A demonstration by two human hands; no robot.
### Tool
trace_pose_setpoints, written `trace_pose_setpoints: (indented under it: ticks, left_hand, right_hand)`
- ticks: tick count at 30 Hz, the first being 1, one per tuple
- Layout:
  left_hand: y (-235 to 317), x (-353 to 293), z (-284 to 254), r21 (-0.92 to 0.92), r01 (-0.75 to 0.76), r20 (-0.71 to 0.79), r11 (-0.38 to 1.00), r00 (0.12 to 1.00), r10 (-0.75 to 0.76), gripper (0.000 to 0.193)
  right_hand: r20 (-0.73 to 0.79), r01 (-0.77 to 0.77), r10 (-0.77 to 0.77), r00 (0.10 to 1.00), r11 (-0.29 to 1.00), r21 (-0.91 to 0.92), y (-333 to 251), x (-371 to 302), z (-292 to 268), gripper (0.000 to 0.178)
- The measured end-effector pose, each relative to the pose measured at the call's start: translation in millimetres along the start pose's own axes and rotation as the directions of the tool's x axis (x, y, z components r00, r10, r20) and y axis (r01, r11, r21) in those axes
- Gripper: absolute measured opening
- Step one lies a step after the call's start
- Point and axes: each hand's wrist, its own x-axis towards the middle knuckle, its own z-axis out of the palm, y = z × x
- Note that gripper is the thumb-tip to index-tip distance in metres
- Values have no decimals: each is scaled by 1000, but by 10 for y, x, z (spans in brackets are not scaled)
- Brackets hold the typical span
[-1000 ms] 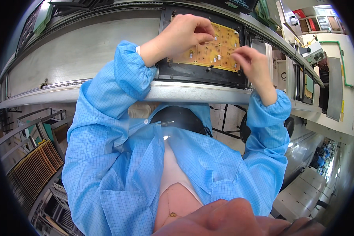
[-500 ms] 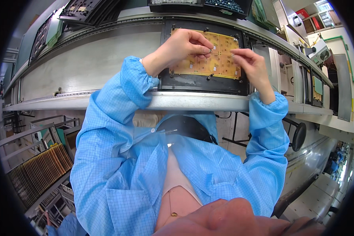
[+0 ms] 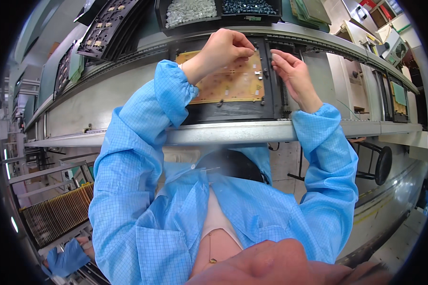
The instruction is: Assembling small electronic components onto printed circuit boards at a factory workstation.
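Observation:
A yellow-brown circuit board panel (image 3: 230, 88) lies in a black carrier frame (image 3: 223, 113) on the conveyor. Above the panel's far part is my left hand (image 3: 222, 51), its thumb and fingertips pinched together. Whatever they hold, if anything, is too small to make out. My right hand (image 3: 295, 78) is raised over the frame's right edge, thumb and index tips close together; I cannot make out a part between them. Small white components (image 3: 258, 75) show on the panel's right side, between the hands. My left hand and wrist cover the panel's far left part.
Beyond the carrier stand a black bin of white parts (image 3: 191, 13) and a bin of dark blue parts (image 3: 248, 6). Black trays (image 3: 110, 26) are stacked at far left, green sheets (image 3: 311, 12) at far right. A metal rail (image 3: 228, 133) runs along the near edge.
The view has shifted, bringing the bins further into sight. My right hand has moved off the panel to its right edge, uncovering white components. My left hand has shifted toward the panel's far edge.

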Motion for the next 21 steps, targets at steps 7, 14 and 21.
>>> trace_pose_setpoints:
  ticks: [7,14,21]
  left_hand:
    - [-186,-147,-222,449,-2,-78,893,996,41,19]
    - [-303,-153,-239,562,-83,-90,823,983,161,15]
    - [-314,-83,-216,615,-153,-42,774,973,225,14]
  right_hand:
    - [181,-37,35,983,999,12,238,168,457,30]
    - [182,-22,26,983,999,-27,216,163,486,30]
    - [199,-8,14,980,999,-31,232,196,450,31]
